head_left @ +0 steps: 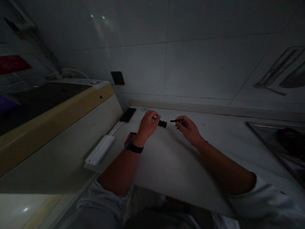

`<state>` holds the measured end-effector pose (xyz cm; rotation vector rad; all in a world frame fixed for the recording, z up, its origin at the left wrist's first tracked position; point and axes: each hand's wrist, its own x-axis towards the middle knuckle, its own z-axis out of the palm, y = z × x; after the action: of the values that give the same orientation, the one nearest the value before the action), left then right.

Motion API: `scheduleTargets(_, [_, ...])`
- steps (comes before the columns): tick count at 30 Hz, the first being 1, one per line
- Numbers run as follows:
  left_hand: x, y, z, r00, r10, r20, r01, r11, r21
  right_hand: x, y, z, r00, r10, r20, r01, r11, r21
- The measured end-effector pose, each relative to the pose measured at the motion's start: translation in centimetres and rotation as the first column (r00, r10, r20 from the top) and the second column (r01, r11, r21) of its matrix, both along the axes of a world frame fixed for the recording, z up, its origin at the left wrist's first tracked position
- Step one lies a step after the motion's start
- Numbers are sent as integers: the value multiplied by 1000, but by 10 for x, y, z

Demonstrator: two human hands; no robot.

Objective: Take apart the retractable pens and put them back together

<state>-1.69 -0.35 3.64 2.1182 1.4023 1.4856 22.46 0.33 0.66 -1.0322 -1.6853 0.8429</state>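
Black rod: slim, its free end pointing left out of the grip of the right hand, the other end hidden among the fingers.
Right hand: closed on the rod, thumb and fingers pinching it.
Ridged block: small, black, toothed along its upper edge, just left of the rod's tip with a gap between them.
Left hand: fingers curled in at the block's left end; whether they pinch it or merely touch it, I cannot tell.
Wristband: black, on the left wrist, nearer the body than either grip.
Red-and-blue item: partly covered by the left wrist, its kind unclear.
Phone: dark-screened, lying left of the left hand, a white cable at its near end.
Power strip: white, farther left and nearer the body, meeting that cable.
Countertop: pale, spread beneath both hands.
Tiled wall: grey, beyond both grips.
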Motion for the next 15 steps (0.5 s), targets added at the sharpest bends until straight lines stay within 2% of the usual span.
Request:
scheduleTargets(4, [-36,9,14,993,96,-76,-96,995,-1,5,8,-7,1000,0,5,0,1000,-11])
scheduleTargets(7, [-65,19,21,947,148,-287,-156,988,-4,6,12,-11,1000,2,26,-1,1000,-11])
scheduleTargets(11, [-87,32,16,813,89,-575,-120,993,-16,5,13,-14,999,-2,51,3,1000,-15])
scheduleTargets(15, [-86,41,-1,623,-27,-782,-76,993,-95,4,11,-14,997,11,77,-9,1000,-20])
